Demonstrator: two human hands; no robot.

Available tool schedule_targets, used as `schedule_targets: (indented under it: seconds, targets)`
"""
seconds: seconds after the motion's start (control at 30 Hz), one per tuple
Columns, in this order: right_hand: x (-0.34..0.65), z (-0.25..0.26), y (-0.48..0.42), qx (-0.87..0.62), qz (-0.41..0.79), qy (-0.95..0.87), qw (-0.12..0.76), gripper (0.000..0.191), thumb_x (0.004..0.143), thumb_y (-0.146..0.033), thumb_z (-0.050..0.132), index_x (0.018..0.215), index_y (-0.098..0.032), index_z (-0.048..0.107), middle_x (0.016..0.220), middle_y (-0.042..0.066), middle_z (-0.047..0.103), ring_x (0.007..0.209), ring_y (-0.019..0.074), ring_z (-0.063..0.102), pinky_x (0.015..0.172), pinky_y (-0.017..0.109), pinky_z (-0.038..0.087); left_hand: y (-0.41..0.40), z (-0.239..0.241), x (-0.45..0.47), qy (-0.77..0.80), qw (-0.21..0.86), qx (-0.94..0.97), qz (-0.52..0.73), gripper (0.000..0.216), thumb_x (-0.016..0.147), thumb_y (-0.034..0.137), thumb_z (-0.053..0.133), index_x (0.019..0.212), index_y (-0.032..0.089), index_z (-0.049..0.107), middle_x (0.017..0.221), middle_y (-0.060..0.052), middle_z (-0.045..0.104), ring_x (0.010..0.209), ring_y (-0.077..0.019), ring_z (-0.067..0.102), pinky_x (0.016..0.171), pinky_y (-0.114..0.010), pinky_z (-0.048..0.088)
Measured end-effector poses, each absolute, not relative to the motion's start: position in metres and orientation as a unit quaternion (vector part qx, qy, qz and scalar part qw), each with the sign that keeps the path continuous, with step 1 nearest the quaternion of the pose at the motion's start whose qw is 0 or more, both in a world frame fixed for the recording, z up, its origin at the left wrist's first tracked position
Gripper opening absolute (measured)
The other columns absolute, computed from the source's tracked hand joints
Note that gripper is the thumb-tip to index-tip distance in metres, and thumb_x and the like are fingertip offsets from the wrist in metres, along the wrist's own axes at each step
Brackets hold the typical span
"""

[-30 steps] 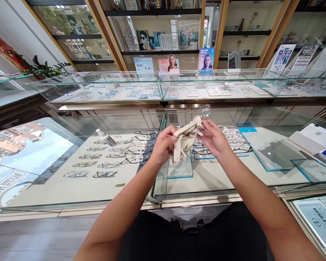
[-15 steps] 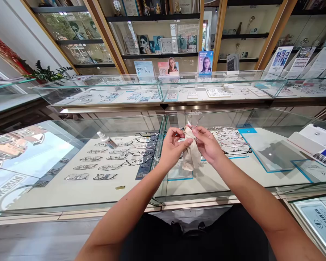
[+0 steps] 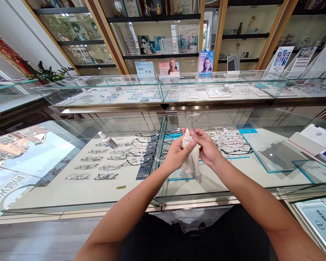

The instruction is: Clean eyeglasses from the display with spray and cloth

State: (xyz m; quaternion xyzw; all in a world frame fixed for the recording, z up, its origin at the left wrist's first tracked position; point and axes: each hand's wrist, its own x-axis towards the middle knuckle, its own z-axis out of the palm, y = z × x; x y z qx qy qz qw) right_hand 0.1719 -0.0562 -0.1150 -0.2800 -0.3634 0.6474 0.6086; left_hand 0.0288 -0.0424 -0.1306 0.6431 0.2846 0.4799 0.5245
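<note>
Above the glass display counter, my left hand point(image 3: 178, 150) is closed on a cream cloth point(image 3: 191, 164), its thumb pressed against the front. My right hand point(image 3: 208, 146) pinches the cloth's upper edge from the other side. Out of the top of the cloth rises one round, thin-rimmed lens of a pair of eyeglasses point(image 3: 191, 121), tilted upward. The rest of the eyeglasses is hidden by the cloth and fingers. Cloth folds hang below both hands.
A white spray bottle point(image 3: 108, 140) stands on the counter to the left. Several eyeglass frames point(image 3: 105, 176) lie under the glass. A white and blue box point(image 3: 315, 139) is at the right. Behind runs another glass showcase point(image 3: 163, 81) with small posters on top.
More of the round lens now shows above the cloth, facing me more squarely. My fingers have shifted on the cloth, and its hanging end has swung slightly right.
</note>
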Motion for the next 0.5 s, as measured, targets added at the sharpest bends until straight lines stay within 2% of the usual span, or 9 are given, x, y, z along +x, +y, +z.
schedule_targets:
  seconds: [0.17, 0.27, 0.33, 0.4, 0.5]
  targets:
    - [0.171, -0.117, -0.059, -0.287, 0.655, -0.377, 0.588, 0.042, 0.066, -0.055, 0.105, 0.081, -0.027, 0.078, 0.104, -0.001, 0.083, 0.074, 0.0136, 0.063, 0.066, 0.027, 0.049, -0.044, -0.130, 0.027, 0.320, 0.464, 0.644, 0.517, 0.069, 0.090, 0.086, 0.070, 0.092, 0.018, 0.072, 0.078, -0.002, 0.067, 0.072, -0.0162, 0.056, 0.070, -0.029, 0.048]
    - [0.172, -0.118, -0.059, -0.294, 0.657, -0.365, 0.590, 0.044, 0.062, -0.053, 0.107, 0.082, -0.027, 0.078, 0.094, -0.002, 0.081, 0.071, 0.0128, 0.061, 0.067, 0.027, 0.050, -0.043, -0.130, 0.025, 0.335, 0.441, 0.648, 0.523, 0.075, 0.093, 0.091, 0.060, 0.076, 0.019, 0.065, 0.069, -0.001, 0.061, 0.067, -0.0158, 0.052, 0.067, -0.029, 0.046]
    - [0.174, -0.116, -0.058, -0.292, 0.647, -0.370, 0.599, 0.043, 0.062, -0.053, 0.107, 0.081, -0.027, 0.079, 0.100, 0.000, 0.082, 0.079, 0.0156, 0.067, 0.076, 0.030, 0.055, -0.041, -0.129, 0.023, 0.332, 0.450, 0.658, 0.505, 0.078, 0.092, 0.094, 0.056, 0.070, 0.019, 0.061, 0.065, -0.001, 0.059, 0.064, -0.0155, 0.050, 0.063, -0.029, 0.044]
    - [0.178, -0.113, -0.058, -0.286, 0.637, -0.381, 0.606, 0.040, 0.064, -0.052, 0.106, 0.079, -0.026, 0.080, 0.115, 0.002, 0.083, 0.092, 0.0186, 0.071, 0.087, 0.032, 0.058, -0.039, -0.126, 0.020, 0.327, 0.453, 0.671, 0.488, 0.080, 0.090, 0.097, 0.055, 0.069, 0.020, 0.060, 0.065, -0.001, 0.059, 0.064, -0.0160, 0.051, 0.063, -0.029, 0.045]
    - [0.186, -0.108, -0.058, -0.281, 0.626, -0.412, 0.600, 0.035, 0.071, -0.053, 0.101, 0.077, -0.027, 0.080, 0.140, 0.002, 0.078, 0.110, 0.0225, 0.071, 0.094, 0.034, 0.058, -0.034, -0.123, 0.014, 0.331, 0.430, 0.675, 0.501, 0.081, 0.089, 0.098, 0.054, 0.070, 0.020, 0.060, 0.068, -0.002, 0.063, 0.069, -0.0176, 0.055, 0.067, -0.031, 0.049]
